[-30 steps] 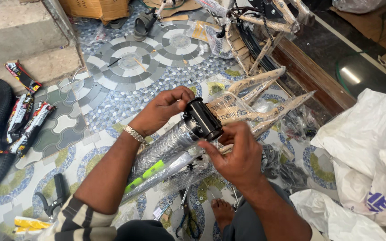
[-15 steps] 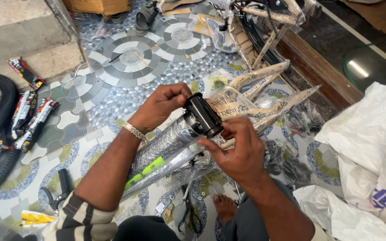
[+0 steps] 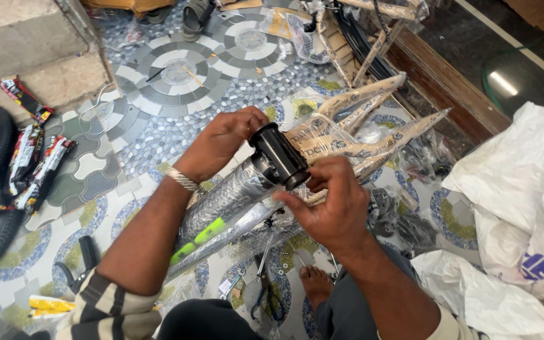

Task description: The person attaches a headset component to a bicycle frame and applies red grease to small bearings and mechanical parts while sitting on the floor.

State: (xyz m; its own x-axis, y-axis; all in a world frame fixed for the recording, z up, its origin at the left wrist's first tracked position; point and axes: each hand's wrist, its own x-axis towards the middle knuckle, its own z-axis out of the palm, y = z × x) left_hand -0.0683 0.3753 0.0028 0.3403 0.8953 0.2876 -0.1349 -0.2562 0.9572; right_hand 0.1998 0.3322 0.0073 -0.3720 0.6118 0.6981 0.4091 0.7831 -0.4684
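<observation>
I hold a bicycle frame (image 3: 234, 195) wrapped in clear bubble plastic, with a green mark on its tube. Its black cylindrical shell (image 3: 279, 156) points up toward me. My left hand (image 3: 225, 140) grips the far side of that black shell; a metal bracelet sits on the wrist. At the shell's near rim my right hand (image 3: 332, 204) pinches with fingertips, though what they pinch is hidden. The paper-wrapped rear stays (image 3: 360, 126) of the frame stretch away to the right.
Patterned tile floor below. Black tyres with printed card labels (image 3: 7, 170) lie at the left. Pliers (image 3: 266, 296) and small parts lie by my bare foot (image 3: 316, 283). White plastic bags (image 3: 524, 201) are piled at the right. A stone step (image 3: 26, 44) at upper left, sandals (image 3: 196, 12) beyond.
The view has shifted slightly downward and closer. Both hands stay on the black shell, the right fingers shifting a little at its rim.
</observation>
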